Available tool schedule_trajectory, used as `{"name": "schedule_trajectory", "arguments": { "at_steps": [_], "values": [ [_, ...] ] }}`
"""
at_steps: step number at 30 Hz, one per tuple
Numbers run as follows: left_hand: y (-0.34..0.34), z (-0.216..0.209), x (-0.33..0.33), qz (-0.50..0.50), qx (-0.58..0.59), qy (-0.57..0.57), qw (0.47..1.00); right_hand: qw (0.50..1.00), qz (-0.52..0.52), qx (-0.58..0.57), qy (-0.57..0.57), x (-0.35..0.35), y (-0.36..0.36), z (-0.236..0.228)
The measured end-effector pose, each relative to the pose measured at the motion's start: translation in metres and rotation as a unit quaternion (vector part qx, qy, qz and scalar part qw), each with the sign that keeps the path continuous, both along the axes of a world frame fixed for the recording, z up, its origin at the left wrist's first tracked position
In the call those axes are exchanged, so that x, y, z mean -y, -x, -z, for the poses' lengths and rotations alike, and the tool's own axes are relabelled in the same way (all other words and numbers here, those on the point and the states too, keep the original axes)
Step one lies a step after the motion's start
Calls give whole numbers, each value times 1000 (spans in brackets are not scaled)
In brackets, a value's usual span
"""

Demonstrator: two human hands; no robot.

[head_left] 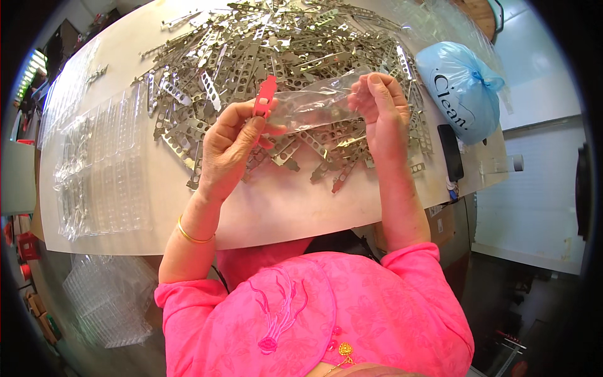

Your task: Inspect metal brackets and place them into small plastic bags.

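My left hand (232, 141) is closed, pinching a small flat slotted metal bracket (266, 94) upright between thumb and fingers. Its face shows pinkish red, the colour of my sleeve. A strip of clear plastic film (314, 107) stretches from behind that bracket across to my right hand (382, 107), whose thumb and fingers are closed on its far end. Whether the strip is a bag or a single sheet, I cannot tell. Beneath and beyond both hands spreads a big heap of perforated metal brackets (251, 60), lying in all directions.
Clear plastic trays (103, 166) lie at the table's left, with more stacked trays (110, 298) below the edge. To the right are a knotted blue plastic bag (461, 91), a black phone-like object (450, 152) and a clear bottle (496, 164). The pale table (289, 220) ends before my body.
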State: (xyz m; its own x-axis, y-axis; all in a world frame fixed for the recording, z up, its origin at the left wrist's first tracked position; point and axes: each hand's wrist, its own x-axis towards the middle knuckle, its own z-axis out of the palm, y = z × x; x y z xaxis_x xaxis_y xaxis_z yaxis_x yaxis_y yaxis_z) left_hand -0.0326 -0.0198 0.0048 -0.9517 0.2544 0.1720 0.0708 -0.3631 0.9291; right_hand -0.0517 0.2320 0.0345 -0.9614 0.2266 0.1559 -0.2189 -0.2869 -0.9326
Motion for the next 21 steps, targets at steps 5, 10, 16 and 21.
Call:
{"name": "schedule_trajectory", "arguments": {
  "at_steps": [5, 10, 16, 21],
  "values": [
    [0, 1, 0, -12, -14, 18, 1000, 998, 55, -9, -26, -1, 1, 2],
    [-1, 0, 0, 3, -13, 5, 1000, 996, 75, -29, -26, 0, 3, 7],
    [2, 4, 3, 92, 9, -56, 994, 997, 72, -29, -29, 5, 3, 3],
    [1, 2, 3, 85, 5, -59, 995, 994, 92, -41, -50, -1, 6, 5]
  ]
}}
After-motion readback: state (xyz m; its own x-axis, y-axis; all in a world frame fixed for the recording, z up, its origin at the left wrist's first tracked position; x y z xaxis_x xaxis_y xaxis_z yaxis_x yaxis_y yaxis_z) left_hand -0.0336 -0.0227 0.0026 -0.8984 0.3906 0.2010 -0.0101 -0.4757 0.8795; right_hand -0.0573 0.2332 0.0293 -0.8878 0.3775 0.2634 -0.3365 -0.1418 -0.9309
